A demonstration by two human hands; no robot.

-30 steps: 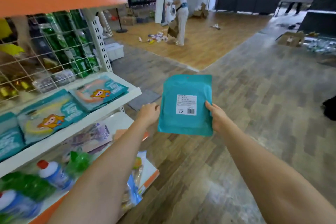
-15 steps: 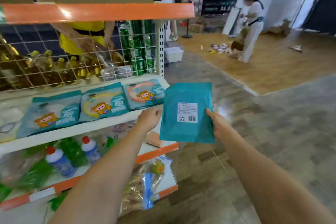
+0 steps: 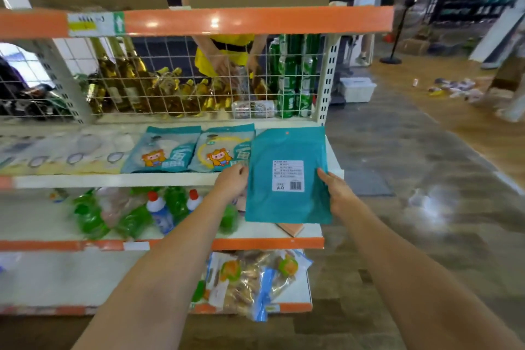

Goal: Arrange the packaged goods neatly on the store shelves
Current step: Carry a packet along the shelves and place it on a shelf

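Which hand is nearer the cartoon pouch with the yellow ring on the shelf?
Left. The left hand grips the teal pouch's left edge, right below the yellow-ring pouch. The right hand holds the opposite edge, farther away.

The white shelf (image 3: 170,179) carried two teal cartoon pouches (image 3: 162,150) side by side; the orange-edged shelf (image 3: 255,243) below held green bottles (image 3: 91,216) and blue spray bottles (image 3: 160,213).
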